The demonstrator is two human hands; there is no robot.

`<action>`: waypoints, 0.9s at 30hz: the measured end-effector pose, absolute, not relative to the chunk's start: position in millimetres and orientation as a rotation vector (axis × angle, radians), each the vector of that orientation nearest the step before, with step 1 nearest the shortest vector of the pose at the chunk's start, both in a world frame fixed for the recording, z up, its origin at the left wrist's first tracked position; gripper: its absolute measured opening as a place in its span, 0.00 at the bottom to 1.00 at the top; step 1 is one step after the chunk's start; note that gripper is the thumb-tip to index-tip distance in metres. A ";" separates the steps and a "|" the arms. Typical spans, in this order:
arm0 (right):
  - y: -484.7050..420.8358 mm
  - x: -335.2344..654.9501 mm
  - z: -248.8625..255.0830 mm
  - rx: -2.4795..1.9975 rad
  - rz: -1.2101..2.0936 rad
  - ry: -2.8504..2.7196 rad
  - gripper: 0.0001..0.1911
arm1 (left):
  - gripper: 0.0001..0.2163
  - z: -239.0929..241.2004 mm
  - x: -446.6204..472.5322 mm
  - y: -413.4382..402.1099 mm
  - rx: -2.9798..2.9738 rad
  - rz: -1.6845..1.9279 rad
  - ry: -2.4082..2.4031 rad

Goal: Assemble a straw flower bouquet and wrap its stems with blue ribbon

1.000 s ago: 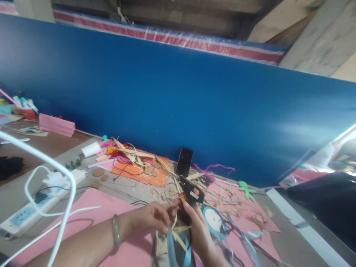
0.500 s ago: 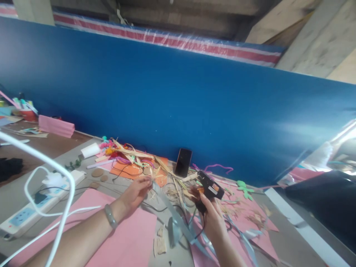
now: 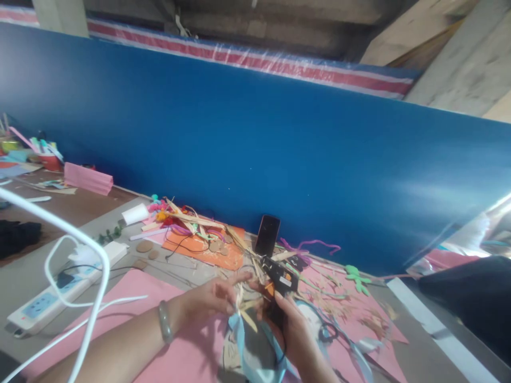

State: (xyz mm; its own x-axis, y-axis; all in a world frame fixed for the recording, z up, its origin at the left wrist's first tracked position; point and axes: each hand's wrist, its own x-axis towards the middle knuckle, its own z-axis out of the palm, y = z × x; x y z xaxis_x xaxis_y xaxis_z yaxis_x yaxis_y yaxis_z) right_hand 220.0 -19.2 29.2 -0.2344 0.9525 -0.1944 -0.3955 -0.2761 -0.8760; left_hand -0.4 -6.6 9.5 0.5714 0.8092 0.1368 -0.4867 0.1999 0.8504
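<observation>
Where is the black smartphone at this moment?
In the head view, the black rectangular smartphone stands just right of centre, leaning on the blue wall panel, between the orange paper sheet on its left and the purple pipe cleaner on its right.

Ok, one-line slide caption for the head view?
Head view: right hand grips a black glue gun beside straw strips and blue ribbon at the left hand, over pink paper.
</observation>
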 end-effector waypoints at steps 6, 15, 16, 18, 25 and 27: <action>-31.5 197.7 25.3 -0.964 1.768 -0.890 0.15 | 0.08 6.4 6.0 -10.9 1.174 0.682 0.342; -18.0 217.2 42.2 -0.987 1.692 -0.968 0.21 | 0.07 13.2 4.9 -5.8 1.189 0.789 0.367; -17.2 219.6 44.8 -0.997 1.636 -0.961 0.20 | 0.07 13.2 4.1 -5.3 1.139 0.826 0.388; -15.6 224.4 49.7 -0.991 1.521 -0.954 0.19 | 0.05 14.6 1.8 -4.4 1.028 0.911 0.422; 1.6 254.2 48.9 -0.968 1.393 -0.938 0.18 | 0.09 17.2 -13.5 11.1 0.734 1.158 0.513; 7.2 261.7 44.7 -0.947 1.374 -0.922 0.18 | 0.10 11.5 -18.0 20.3 0.608 1.303 0.506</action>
State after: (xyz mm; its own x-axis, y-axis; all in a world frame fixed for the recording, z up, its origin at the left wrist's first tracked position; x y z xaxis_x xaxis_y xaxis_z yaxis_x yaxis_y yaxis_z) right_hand 261.7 7.2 44.7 -0.0019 0.9998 -0.0190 -0.3611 -0.0184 -0.9323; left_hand -18.0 20.3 11.5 0.1978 0.9802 -0.0064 -0.7277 0.1512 0.6690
